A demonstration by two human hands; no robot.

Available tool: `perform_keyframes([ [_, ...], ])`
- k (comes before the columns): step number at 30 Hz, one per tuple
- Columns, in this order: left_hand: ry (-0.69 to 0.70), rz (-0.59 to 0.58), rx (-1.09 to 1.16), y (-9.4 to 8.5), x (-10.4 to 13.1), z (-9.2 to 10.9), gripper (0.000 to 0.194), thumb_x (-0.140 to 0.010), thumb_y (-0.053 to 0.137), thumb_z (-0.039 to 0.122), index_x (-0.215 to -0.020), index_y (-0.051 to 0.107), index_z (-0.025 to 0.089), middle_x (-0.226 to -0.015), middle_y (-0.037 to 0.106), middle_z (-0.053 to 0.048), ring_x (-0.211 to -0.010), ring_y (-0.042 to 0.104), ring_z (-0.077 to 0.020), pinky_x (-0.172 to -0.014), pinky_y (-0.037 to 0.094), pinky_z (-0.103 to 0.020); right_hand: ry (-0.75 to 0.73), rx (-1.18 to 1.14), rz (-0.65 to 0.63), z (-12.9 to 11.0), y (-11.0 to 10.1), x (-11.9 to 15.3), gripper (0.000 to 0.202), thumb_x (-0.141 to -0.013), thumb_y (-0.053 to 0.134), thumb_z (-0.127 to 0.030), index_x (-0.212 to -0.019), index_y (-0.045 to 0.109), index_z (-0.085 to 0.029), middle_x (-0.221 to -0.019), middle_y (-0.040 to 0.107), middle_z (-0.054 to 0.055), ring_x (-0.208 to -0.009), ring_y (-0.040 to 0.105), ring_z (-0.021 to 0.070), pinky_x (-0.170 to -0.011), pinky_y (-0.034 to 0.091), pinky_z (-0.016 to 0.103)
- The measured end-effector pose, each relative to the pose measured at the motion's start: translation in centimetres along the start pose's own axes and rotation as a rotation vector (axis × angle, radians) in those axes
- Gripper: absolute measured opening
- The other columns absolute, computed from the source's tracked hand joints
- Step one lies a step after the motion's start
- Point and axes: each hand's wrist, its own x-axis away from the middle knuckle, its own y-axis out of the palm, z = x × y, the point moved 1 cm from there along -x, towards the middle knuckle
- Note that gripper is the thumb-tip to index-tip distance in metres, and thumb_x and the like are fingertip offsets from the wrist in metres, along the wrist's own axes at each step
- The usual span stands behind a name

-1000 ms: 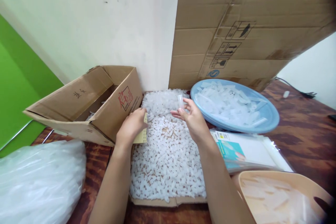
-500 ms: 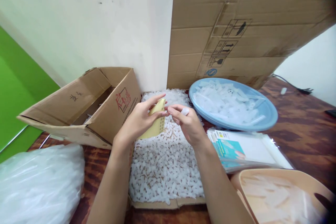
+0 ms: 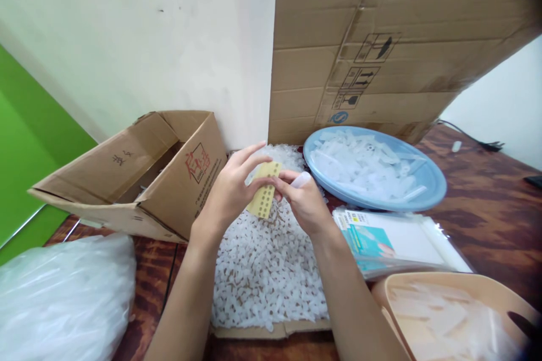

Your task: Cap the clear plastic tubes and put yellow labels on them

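In the middle of the head view my left hand point(image 3: 232, 187) grips a yellow sticker sheet point(image 3: 261, 204), which carries rows of small dark round marks. Its thumb lies across the front, while the fingers reach up and behind. My right hand point(image 3: 308, 205) is closed at the sheet's right edge, thumb and fingertips pressed against it. A small translucent white plastic piece point(image 3: 300, 180) sticks out of the right hand. Under both hands spreads a layer of many small white plastic pieces point(image 3: 271, 276) on flattened cardboard point(image 3: 271, 331).
An open cardboard box point(image 3: 169, 180) stands left, above a filled plastic bag point(image 3: 63, 299). On the right are a blue basin point(image 3: 436, 183) of translucent pieces, a clear-wrapped pack point(image 3: 406, 242) and a peach bin point(image 3: 389, 287). A large carton point(image 3: 313, 51) rises behind.
The yellow sheet has turned so its dotted face shows more. My right thumb and fingers have come in from beside the sheet to touch its edge.
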Motion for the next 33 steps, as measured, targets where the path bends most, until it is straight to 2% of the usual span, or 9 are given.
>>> perform_keyframes([
  [4,0.062,0.082,-0.064,0.0,0.0,0.1,0.026,-0.097,0.069,0.020,-0.122,0.070,0.024,-0.133,0.067,-0.011,-0.122,0.067,-0.0232,-0.103,0.058,-0.040,-0.032,0.057,-0.014,-0.1,-0.2,-0.1,0.029,-0.088,0.077,-0.045,-0.078,0.075,-0.018,-0.067,0.063,0.000,-0.067,0.055,0.0159,-0.066,0.043,0.029],
  [9,0.062,0.109,-0.039,0.4,0.0,0.4,0.006,-0.099,0.067,0.022,-0.103,0.072,0.021,-0.106,0.076,-0.005,-0.096,0.073,-0.0171,-0.089,0.058,-0.029,-0.091,0.137,0.051,-0.3,-0.1,-0.1,0.031,-0.091,0.072,-0.048,-0.080,0.073,-0.019,-0.066,0.063,0.000,-0.066,0.056,0.0168,-0.067,0.044,0.030],
  [14,0.042,0.156,0.032,1.1,0.0,0.8,0.004,-0.098,0.069,0.021,-0.099,0.073,0.020,-0.104,0.077,-0.005,-0.097,0.073,-0.0166,-0.090,0.058,-0.029,-0.119,0.243,0.094,-1.0,-0.1,0.0,0.023,-0.091,0.070,-0.039,-0.082,0.073,-0.019,-0.066,0.060,-0.001,-0.063,0.053,0.0164,-0.062,0.042,0.030],
  [18,0.036,0.240,0.067,1.4,-0.1,1.2,0.006,-0.096,0.071,0.017,-0.092,0.074,0.020,-0.098,0.079,-0.004,-0.092,0.075,-0.0165,-0.088,0.060,-0.030,-0.160,0.325,0.126,-1.4,-0.3,0.1,0.015,-0.091,0.067,-0.029,-0.080,0.073,-0.020,-0.066,0.057,-0.002,-0.062,0.049,0.0155,-0.060,0.038,0.029],
  [25,0.036,0.339,0.051,2.0,0.0,1.7,0.009,-0.096,0.070,0.016,-0.094,0.077,0.021,-0.098,0.081,-0.003,-0.090,0.077,-0.0169,-0.088,0.063,-0.032,-0.214,0.402,0.139,-1.8,-0.5,0.1,0.017,-0.095,0.064,-0.027,-0.089,0.079,-0.021,-0.066,0.055,-0.002,-0.064,0.049,0.0165,-0.064,0.039,0.031],
  [29,0.035,0.326,0.074,2.1,0.0,1.9,0.010,-0.096,0.069,0.012,-0.092,0.076,0.019,-0.097,0.080,-0.004,-0.090,0.075,-0.0158,-0.088,0.062,-0.031,-0.230,0.443,0.150,-2.0,-0.7,0.2,0.016,-0.095,0.065,-0.026,-0.091,0.080,-0.022,-0.065,0.055,-0.002,-0.067,0.053,0.0172,-0.069,0.042,0.031],
  [33,0.041,0.301,0.107,2.2,-0.2,1.9,0.010,-0.095,0.068,0.009,-0.092,0.072,0.018,-0.097,0.077,-0.005,-0.091,0.073,-0.0156,-0.086,0.060,-0.030,-0.259,0.473,0.155,-2.0,-0.7,0.2,0.017,-0.095,0.064,-0.022,-0.092,0.080,-0.020,-0.076,0.067,0.000,-0.078,0.062,0.0193,-0.075,0.045,0.031],
])
